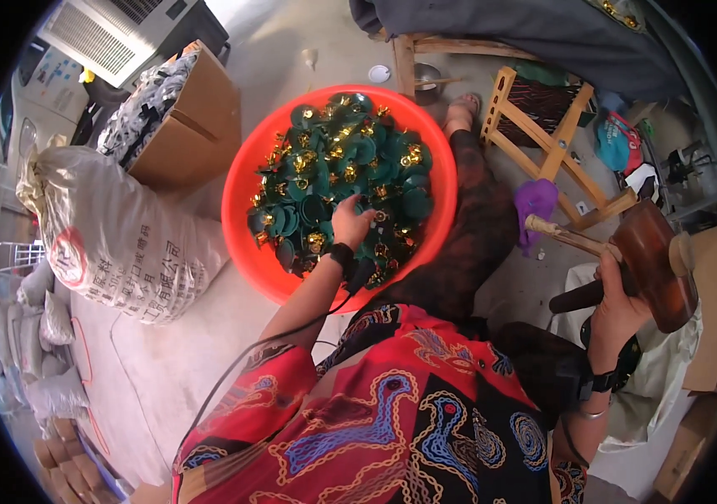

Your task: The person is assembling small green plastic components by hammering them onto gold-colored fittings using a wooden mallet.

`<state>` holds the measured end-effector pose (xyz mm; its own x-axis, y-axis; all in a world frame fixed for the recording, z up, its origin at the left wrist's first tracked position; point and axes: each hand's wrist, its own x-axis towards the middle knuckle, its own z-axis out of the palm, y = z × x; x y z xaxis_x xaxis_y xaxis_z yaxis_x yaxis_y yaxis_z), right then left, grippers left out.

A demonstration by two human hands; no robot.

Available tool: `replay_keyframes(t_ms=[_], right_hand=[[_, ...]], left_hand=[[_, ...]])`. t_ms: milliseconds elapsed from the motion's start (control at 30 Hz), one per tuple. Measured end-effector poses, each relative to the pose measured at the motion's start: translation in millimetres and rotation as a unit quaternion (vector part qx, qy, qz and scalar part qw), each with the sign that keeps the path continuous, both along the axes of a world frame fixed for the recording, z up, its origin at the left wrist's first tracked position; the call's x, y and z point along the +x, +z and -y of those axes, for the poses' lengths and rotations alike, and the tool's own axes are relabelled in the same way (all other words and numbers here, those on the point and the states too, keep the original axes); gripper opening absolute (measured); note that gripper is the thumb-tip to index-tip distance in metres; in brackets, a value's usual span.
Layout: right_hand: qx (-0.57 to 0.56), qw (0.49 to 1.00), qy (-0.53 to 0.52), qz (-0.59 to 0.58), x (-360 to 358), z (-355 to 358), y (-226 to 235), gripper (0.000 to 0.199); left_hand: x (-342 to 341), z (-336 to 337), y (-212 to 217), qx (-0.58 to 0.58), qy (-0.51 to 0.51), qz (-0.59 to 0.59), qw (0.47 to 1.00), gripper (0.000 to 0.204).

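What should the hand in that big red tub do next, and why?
Probably pinch one green disc and lift it out: the left hand is down among many such discs in the red tub, though whether it grips one is unclear.

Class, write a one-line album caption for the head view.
Left hand among green discs and gold pieces in a red basin, right hand by a brown block.

Fisheye view from the left of two head-worn cameras, facing steeply downward at close range. The wearer's shirt fills the near edge; the tub lies just beyond, with a sack at left and a wooden frame at far right.
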<state>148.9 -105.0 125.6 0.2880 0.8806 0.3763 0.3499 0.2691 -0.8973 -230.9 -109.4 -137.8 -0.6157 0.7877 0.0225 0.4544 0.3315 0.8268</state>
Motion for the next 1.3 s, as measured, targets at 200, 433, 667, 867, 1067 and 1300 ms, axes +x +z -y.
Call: replay_keyframes(t_ms=[200, 433, 667, 867, 1067, 1300], right_hand=[[0.066, 0.937, -0.012, 0.342, 40, -8, -15, 0.062], [0.137, 0.987, 0.082, 0.015, 53, -78, -26, 0.041], [0.122, 0.987, 0.085, -0.054, -22, 11, 24, 0.038], [0.132, 0.985, 0.090, -0.062, -21, 12, 34, 0.033], [0.096, 0.986, 0.081, -0.114, -13, 23, 37, 0.031], [0.078, 0.995, -0.044, -0.052, 15, 2, 11, 0.047]], left_hand=[[9, 9, 44, -0.006, -0.174, -0.243, 0.954, 0.018], [52, 15, 12, -0.228, -0.318, -0.373, 0.841, 0.011], [38, 31, 27, -0.124, -0.336, -0.344, 0.868, 0.041], [11, 58, 31, -0.103, -0.385, -0.266, 0.878, 0.044], [3, 58, 14, -0.069, -0.450, -0.239, 0.858, 0.038], [-2, 33, 60, -0.122, -0.312, -0.252, 0.908, 0.024]])
